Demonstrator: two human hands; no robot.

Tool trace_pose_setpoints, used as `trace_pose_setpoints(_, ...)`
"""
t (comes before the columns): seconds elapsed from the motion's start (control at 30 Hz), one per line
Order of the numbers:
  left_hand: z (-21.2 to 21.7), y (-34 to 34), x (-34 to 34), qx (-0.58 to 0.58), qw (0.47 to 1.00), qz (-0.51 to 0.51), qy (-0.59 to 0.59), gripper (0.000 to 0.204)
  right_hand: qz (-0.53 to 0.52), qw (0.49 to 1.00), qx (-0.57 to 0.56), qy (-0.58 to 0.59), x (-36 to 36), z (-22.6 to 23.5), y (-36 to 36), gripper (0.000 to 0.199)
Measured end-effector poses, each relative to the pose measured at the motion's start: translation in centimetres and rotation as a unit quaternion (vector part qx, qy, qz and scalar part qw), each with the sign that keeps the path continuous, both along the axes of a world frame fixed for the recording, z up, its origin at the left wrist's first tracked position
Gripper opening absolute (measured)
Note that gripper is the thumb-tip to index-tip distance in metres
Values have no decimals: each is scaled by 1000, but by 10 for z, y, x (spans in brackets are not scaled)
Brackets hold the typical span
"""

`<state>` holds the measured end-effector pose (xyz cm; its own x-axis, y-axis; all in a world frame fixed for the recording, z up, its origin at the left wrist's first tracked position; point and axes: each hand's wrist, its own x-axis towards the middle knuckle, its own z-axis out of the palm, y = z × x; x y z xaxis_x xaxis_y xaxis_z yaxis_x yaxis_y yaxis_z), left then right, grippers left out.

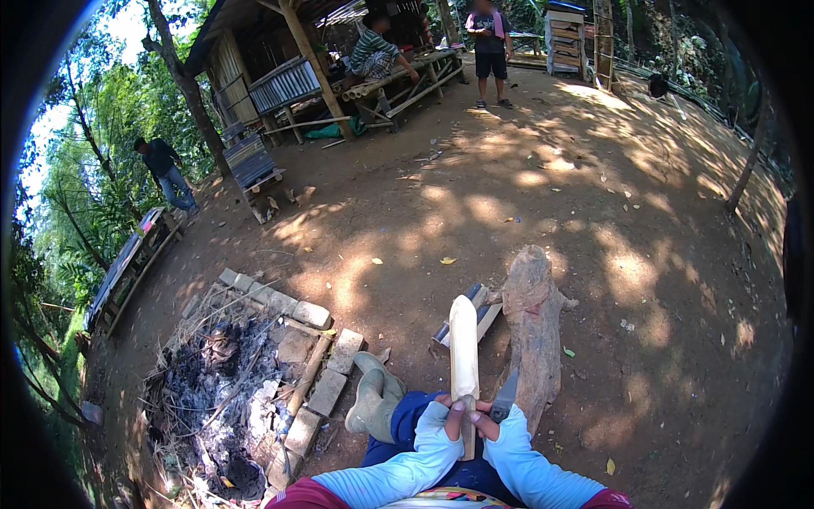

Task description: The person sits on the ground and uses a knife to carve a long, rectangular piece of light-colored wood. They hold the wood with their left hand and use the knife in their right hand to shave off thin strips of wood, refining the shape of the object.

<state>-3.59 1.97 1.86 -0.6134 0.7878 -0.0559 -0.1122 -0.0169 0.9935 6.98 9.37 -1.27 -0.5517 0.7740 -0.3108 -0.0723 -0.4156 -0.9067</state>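
Observation:
A pale carved wooden paddle (pixel 464 348) stands out in front of my lap, its broad rounded end pointing away from me and its narrow handle toward me. My left hand (pixel 454 417) is closed around the narrow part, thumb on top. My right hand (pixel 486 421) is closed too, its thumb against the same narrow part from the right. From the right hand sticks up a knife (pixel 506 394) with a wide grey blade, angled away from the wood; its grip is mostly hidden by the fingers.
A thick log (pixel 532 339) lies just ahead, with split wood pieces (pixel 487 322) beside it. To the left is an ash-filled fire pit (pixel 225 382) edged with bricks (pixel 326 392). Farther off stand a bamboo hut (pixel 280 85), benches (pixel 250 161) and several people (pixel 490 42).

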Motion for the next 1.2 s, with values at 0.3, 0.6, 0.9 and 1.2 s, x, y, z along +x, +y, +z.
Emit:
trace_pose_setpoints(0.3, -33, -3, 3, 12, 998, -6, 57, 24, -23, 998, 39, -36, -3, 2, 13, 33)
trace_pose_setpoints(0.6, -11, 0, -1, 52, 998, -7, 25, 25, -21, 1000, -5, 7, -8, 5, 0, 32)
trace_pose_setpoints(0.9, -11, 8, -17, 42, 986, 163, 16, 28, 49, 997, -7, -51, 3, 6, -29, 34)
trace_pose_setpoints(1.2, 24, 18, -61, 111, 969, 217, -34, 31, 112, 976, 152, -113, 18, -1, -49, 26)
